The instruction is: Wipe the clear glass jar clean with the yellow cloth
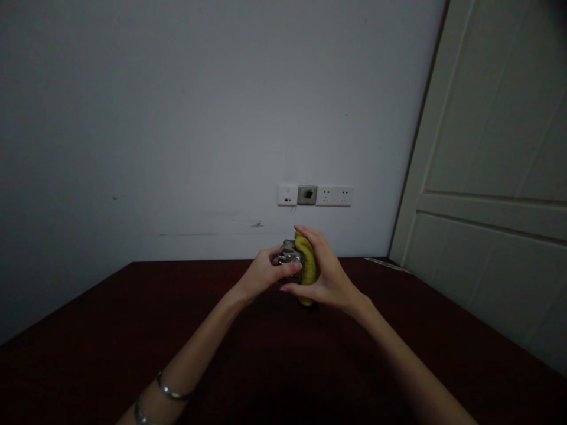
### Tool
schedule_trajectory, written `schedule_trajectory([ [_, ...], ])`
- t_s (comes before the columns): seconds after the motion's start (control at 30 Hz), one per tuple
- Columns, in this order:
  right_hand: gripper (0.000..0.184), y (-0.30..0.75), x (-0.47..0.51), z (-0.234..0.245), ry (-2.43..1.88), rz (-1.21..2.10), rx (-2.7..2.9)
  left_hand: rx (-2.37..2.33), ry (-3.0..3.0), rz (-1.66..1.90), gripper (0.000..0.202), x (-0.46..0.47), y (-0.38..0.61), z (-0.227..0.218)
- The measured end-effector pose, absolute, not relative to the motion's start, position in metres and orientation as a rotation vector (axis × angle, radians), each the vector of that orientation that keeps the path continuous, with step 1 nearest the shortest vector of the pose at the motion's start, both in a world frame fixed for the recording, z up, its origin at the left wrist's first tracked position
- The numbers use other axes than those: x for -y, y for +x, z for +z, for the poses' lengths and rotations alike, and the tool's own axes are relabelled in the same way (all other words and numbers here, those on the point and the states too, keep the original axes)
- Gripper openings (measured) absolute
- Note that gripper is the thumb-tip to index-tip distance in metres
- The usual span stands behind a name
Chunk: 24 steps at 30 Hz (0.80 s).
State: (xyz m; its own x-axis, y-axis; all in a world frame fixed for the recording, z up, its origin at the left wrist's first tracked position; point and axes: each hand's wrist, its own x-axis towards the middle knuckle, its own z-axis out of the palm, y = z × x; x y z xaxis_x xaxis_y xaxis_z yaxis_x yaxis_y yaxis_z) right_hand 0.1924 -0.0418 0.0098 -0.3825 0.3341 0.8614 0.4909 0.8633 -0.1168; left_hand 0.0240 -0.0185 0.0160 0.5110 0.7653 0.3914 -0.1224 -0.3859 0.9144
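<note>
1. Nearest the camera, the left forearm [195, 354] and right forearm [398, 354] rise from the bottom corners of the frame and converge near the middle. Two thin silver bracelets [170, 389] circle the left wrist end of the arm, low in the frame.
2. Just above centre-bottom, the curved yellow object [306, 268], possibly a banana, stands nearly upright between the hands. It is held above the tabletop, though I cannot tell whether its lower end touches the surface.
3. The shiny silver object [290, 255], foil or metal, too small to tell which, is pressed against the yellow object's left side.
4. The right hand [322, 277] is closed around the yellow object, with its fingers curling over the top and its thumb reaching below the silver object.
5. The left hand [261, 273] is grasping the silver object from the left, its fingers [277, 254] on the near side.
6. The dark red table [88, 307] runs under both arms. Its far edge meets the wall just behind the hands, and its side edges slant towards the lower corners, leaving wide tabletop on either side.
7. A thin pale strip [385, 264] lies along the table's far right corner, beside a white panelled door [482, 177].
8. A white socket panel [314, 195] sits on the grey wall [177, 118], directly above the hands.
</note>
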Motion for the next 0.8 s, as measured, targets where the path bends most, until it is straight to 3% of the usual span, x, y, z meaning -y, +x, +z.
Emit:
schedule_trajectory([
  [0.23,0.094,0.191,0.039,0.004,-0.618,-0.031,1.938,-0.508,1.831,0.853,0.070,0.009,0.015,0.014],
  [0.37,0.095,0.189,0.037,0.001,-0.629,0.100,1.864,-0.447,1.921,0.699,0.100,0.006,0.005,0.015],
  [0.5,0.097,0.183,0.036,0.000,-0.693,0.402,1.680,-0.601,2.166,0.923,0.129,0.008,0.000,0.014],
  [0.63,0.098,0.178,0.038,0.003,-0.712,0.671,1.546,-0.646,2.263,1.031,0.121,0.009,0.002,0.014],
  [0.8,0.097,0.181,0.039,0.004,-0.729,0.639,1.618,-0.568,2.294,1.050,0.093,0.011,0.006,0.016],
])
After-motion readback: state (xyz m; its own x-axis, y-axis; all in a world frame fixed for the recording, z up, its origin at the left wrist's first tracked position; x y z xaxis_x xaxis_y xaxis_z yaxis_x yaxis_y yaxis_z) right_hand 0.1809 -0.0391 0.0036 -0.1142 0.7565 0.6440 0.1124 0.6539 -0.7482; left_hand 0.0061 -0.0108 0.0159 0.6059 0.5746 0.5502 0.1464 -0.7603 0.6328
